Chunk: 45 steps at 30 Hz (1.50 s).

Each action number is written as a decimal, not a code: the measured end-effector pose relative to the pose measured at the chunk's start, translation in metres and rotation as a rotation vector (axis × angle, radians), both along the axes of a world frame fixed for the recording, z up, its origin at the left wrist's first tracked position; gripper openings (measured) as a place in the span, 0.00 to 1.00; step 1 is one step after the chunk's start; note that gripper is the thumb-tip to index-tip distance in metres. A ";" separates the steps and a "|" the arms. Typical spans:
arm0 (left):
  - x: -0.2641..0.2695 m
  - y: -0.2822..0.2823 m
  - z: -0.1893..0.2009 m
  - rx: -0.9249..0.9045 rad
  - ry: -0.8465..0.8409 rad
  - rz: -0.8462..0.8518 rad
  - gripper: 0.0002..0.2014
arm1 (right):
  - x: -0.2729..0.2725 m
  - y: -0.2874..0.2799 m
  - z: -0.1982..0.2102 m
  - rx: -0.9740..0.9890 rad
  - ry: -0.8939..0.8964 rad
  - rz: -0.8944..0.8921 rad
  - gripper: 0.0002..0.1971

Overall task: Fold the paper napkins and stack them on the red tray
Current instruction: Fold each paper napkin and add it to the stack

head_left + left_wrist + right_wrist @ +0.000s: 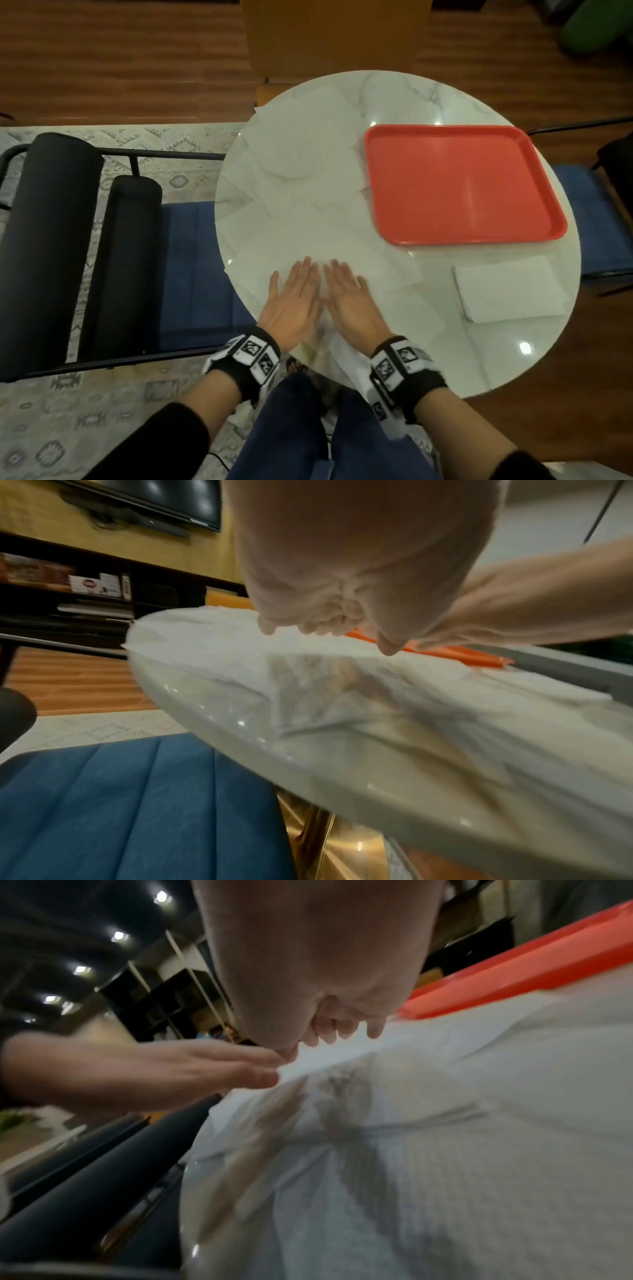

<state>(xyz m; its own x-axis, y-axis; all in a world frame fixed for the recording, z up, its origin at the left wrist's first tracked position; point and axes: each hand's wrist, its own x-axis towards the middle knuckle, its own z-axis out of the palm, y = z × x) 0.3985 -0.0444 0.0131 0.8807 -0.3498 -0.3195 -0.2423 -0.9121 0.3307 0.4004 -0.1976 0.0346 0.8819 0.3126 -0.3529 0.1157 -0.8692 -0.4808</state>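
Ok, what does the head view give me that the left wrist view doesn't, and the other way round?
Only the head view shows the whole red tray with nothing on it, the neat napkin stack near the table's right edge, and both wrist bands.

Only the left wrist view shows the table's gold pedestal, the dark screen on the wall and the shelving under it.

Both show the left hand and right hand with fingers straight, side by side over loose napkins on the marble table, beside a blue chair seat.

Bare red tray (pixel 462 181) (napkins (pixel 301 164) alongside)
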 end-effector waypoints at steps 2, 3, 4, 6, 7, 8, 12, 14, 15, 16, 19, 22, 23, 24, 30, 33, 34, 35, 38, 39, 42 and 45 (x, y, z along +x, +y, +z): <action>-0.003 -0.007 -0.014 0.090 -0.029 -0.006 0.33 | -0.003 0.011 -0.010 -0.019 0.088 0.033 0.27; -0.005 -0.006 -0.021 0.106 -0.058 -0.002 0.33 | -0.005 0.011 -0.016 -0.044 0.100 0.042 0.27; -0.006 -0.004 -0.026 0.112 -0.067 -0.005 0.33 | -0.006 0.006 -0.021 -0.095 0.092 0.059 0.28; -0.005 0.001 -0.029 0.126 -0.026 0.005 0.35 | -0.007 -0.009 -0.028 -0.199 0.055 0.076 0.31; -0.006 0.002 -0.029 0.137 -0.018 0.015 0.36 | -0.008 -0.019 -0.030 -0.228 0.050 0.053 0.32; -0.007 0.002 -0.028 0.144 -0.029 0.020 0.37 | -0.008 -0.030 -0.030 -0.245 0.058 0.010 0.32; -0.008 0.002 -0.026 0.137 -0.010 0.015 0.37 | -0.012 -0.063 -0.027 -0.315 0.107 -0.122 0.29; -0.007 0.001 -0.024 0.144 -0.025 0.003 0.37 | -0.015 -0.068 -0.027 -0.324 0.110 -0.131 0.29; -0.005 0.001 -0.021 0.157 -0.034 0.009 0.37 | -0.015 -0.067 -0.027 -0.314 0.109 -0.134 0.29; -0.002 -0.001 -0.015 0.163 -0.042 0.025 0.36 | -0.015 -0.065 -0.027 -0.299 0.111 -0.142 0.29; 0.011 -0.006 -0.001 0.146 -0.162 0.058 0.26 | -0.015 -0.060 -0.026 -0.282 0.110 -0.154 0.29; 0.030 -0.011 0.015 0.127 -0.107 0.073 0.18 | -0.011 -0.058 -0.017 -0.347 0.135 -0.121 0.30; 0.037 -0.014 0.021 0.122 -0.103 0.057 0.15 | -0.007 -0.058 -0.011 -0.371 0.129 -0.106 0.31; 0.042 -0.017 0.030 0.098 -0.105 0.035 0.14 | -0.001 -0.056 -0.004 -0.372 0.113 -0.099 0.33; 0.059 -0.029 0.080 -0.340 0.154 0.067 0.08 | 0.030 -0.074 0.053 -0.110 0.030 -0.195 0.16; 0.069 -0.031 0.100 -0.528 0.219 0.153 0.08 | 0.033 -0.113 0.077 0.216 -0.008 -0.383 0.08; 0.072 -0.034 0.106 -0.578 0.211 0.170 0.07 | 0.031 -0.126 0.085 0.358 0.003 -0.443 0.06; 0.074 -0.037 0.111 -0.626 0.196 0.188 0.06 | 0.028 -0.137 0.090 0.490 0.024 -0.505 0.06; 0.076 -0.056 0.122 -0.765 0.197 0.261 0.06 | 0.020 -0.166 0.101 0.798 0.123 -0.668 0.06; 0.076 -0.065 0.124 -0.797 0.213 0.277 0.06 | 0.017 -0.174 0.103 0.841 0.145 -0.697 0.09; 0.072 -0.097 0.124 -0.838 0.238 0.280 0.07 | 0.011 -0.201 0.100 0.904 0.166 -0.776 0.09; 0.068 -0.127 0.121 -0.835 0.249 0.305 0.09 | 0.009 -0.240 0.095 0.934 0.136 -0.874 0.09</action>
<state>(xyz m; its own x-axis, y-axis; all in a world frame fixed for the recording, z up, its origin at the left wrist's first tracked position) 0.4669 -0.1714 0.1343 0.9121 -0.3165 -0.2605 0.1357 -0.3665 0.9205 0.4094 -0.4377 0.1292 0.8924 -0.1718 -0.4172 -0.4169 0.0394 -0.9081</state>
